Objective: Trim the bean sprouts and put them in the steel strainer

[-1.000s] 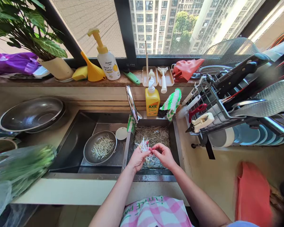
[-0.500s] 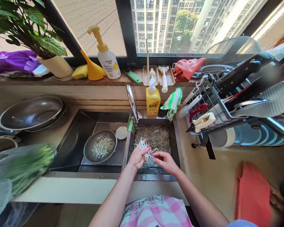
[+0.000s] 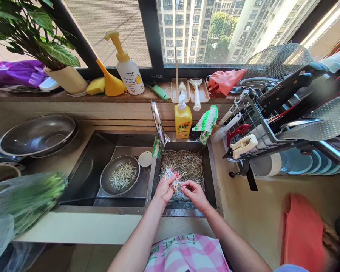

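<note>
A small bunch of white bean sprouts (image 3: pixel 170 173) lies in my left hand (image 3: pixel 164 189), whose fingers curl round it over the right sink basin (image 3: pixel 212 181). Close beside it, my right hand (image 3: pixel 195 194) pinches with thumb and fingertips at the sprouts' lower right end; a thin strand seems to be between them. Beneath both hands, many brownish, thin strands (image 3: pixel 187 158) fill the right basin, with some water near its front. In the left basin a round metal bowl (image 3: pixel 104 183) holds a pile of pale bean sprouts (image 3: pixel 123 175).
The faucet (image 3: pixel 158 122) rises behind the divider, near a yellow soap bottle (image 3: pixel 183 122). At right stands a dish rack (image 3: pixel 260 132) with knives and plates. Bagged greens (image 3: pixel 31 200) lie at left, below large metal pans (image 3: pixel 39 134). A red cloth-like item (image 3: pixel 303 230) sits at lower right.
My right hand has shifted slightly left, closer to my left hand. The sprouts in my left hand sit a little differently; the bowl and basins look the same.
</note>
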Action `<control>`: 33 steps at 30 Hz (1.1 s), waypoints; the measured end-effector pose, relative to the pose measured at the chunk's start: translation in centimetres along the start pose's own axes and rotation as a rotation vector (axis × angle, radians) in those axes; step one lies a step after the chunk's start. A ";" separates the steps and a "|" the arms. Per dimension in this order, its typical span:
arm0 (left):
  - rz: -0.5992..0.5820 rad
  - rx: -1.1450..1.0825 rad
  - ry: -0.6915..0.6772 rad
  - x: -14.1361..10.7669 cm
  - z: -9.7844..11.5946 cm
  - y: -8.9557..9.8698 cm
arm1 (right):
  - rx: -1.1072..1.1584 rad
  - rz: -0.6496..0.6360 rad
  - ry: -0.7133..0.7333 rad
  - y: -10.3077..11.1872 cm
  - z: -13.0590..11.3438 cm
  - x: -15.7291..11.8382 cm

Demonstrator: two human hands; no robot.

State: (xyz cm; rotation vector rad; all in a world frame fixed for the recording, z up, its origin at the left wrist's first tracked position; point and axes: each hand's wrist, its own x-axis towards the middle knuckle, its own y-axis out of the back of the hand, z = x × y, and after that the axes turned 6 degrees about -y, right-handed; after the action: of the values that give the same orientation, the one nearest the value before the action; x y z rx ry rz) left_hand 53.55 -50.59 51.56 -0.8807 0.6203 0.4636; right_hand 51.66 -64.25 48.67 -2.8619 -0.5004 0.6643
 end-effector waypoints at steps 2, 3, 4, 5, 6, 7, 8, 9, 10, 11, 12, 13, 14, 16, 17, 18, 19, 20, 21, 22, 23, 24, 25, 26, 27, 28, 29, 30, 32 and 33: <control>-0.039 -0.010 -0.009 0.0 -0.1 0.1 | 0.052 0.014 -0.040 -0.2 -0.3 0.0; -0.063 -0.014 -0.016 -0.1 -0.1 0.2 | 0.078 0.016 -0.065 -0.3 -0.4 0.0; -0.086 -0.013 -0.024 -0.1 -0.1 0.3 | 0.102 0.018 -0.089 -0.3 -0.5 0.0; -0.107 -0.008 -0.032 -0.2 -0.1 0.4 | 0.122 0.020 -0.109 -0.3 -0.6 0.0; -0.125 0.004 -0.041 -0.3 -0.2 0.4 | 0.140 0.025 -0.124 -0.3 -0.7 0.0; -0.142 0.022 -0.050 -0.3 -0.2 0.4 | 0.158 0.032 -0.137 -0.4 -0.8 0.1; -0.157 0.042 -0.059 -0.4 -0.2 0.4 | 0.176 0.039 -0.147 -0.4 -0.8 0.1; -0.170 0.061 -0.068 -0.5 -0.3 0.4 | 0.195 0.048 -0.156 -0.4 -0.9 0.1; -0.179 0.078 -0.078 -0.6 -0.3 0.4 | 0.212 0.055 -0.166 -0.5 -0.9 0.1; -0.185 0.091 -0.087 -0.7 -0.4 0.3 | 0.228 0.062 -0.178 -0.5 -0.9 0.2; -0.192 0.100 -0.094 -0.7 -0.4 0.3 | 0.240 0.069 -0.189 -0.5 -0.9 0.2; -0.200 0.108 -0.100 -0.8 -0.4 0.3 | 0.250 0.074 -0.196 -0.6 -0.9 0.2; -0.210 0.116 -0.108 -0.8 -0.4 0.3 | 0.257 0.079 -0.202 -0.6 -0.9 0.3; -0.236 0.137 -0.124 -0.9 -0.4 0.4 | 0.263 0.097 -0.212 -0.6 -0.9 0.4; -0.248 0.152 -0.130 -1.0 -0.4 0.4 | 0.262 0.109 -0.215 -0.7 -0.9 0.4; -0.255 0.171 -0.137 -1.0 -0.5 0.4 | 0.257 0.122 -0.218 -0.7 -0.9 0.5; -0.257 0.193 -0.145 -1.0 -0.5 0.4 | 0.249 0.136 -0.219 -0.7 -0.9 0.5; -0.253 0.219 -0.155 -1.1 -0.6 0.4 | 0.239 0.148 -0.221 -0.7 -1.0 0.6; -0.243 0.248 -0.169 -1.1 -0.7 0.3 | 0.228 0.159 -0.223 -0.8 -1.0 0.6; -0.233 0.275 -0.188 -1.1 -0.8 0.3 | 0.215 0.168 -0.225 -0.8 -1.1 0.6; -0.223 0.296 -0.211 -1.1 -0.9 0.2 | 0.201 0.173 -0.230 -0.9 -1.2 0.6; -0.217 0.310 -0.234 -1.1 -1.0 0.2 | 0.188 0.174 -0.234 -0.9 -1.2 0.6; -0.211 0.318 -0.256 -1.0 -1.1 0.1 | 0.177 0.173 -0.236 -1.0 -1.2 0.7; -0.206 0.319 -0.275 -1.0 -1.2 0.1 | 0.171 0.174 -0.235 -1.0 -1.1 0.7; -0.199 0.315 -0.291 -0.9 -1.2 0.0 | 0.172 0.179 -0.229 -1.0 -1.1 0.8; -0.188 0.309 -0.305 -0.8 -1.3 0.0 | 0.180 0.192 -0.220 -1.0 -0.9 0.8; -0.176 0.299 -0.317 -0.7 -1.2 -0.1 | 0.196 0.213 -0.210 -1.0 -0.8 0.9; -0.165 0.288 -0.329 -0.6 -1.2 -0.1 | 0.216 0.235 -0.202 -1.0 -0.7 0.9; -0.151 0.264 -0.347 -0.4 -1.0 -0.1 | 0.268 0.266 -0.195 -0.9 -0.5 1.0; -0.146 0.254 -0.351 -0.4 -0.9 -0.1 | 0.297 0.269 -0.196 -0.8 -0.5 1.0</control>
State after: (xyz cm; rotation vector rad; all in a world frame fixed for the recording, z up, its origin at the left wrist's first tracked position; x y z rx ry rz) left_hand 53.07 -51.46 51.46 -0.5793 0.2818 0.3849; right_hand 52.49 -63.21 48.92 -2.6156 -0.0299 0.9781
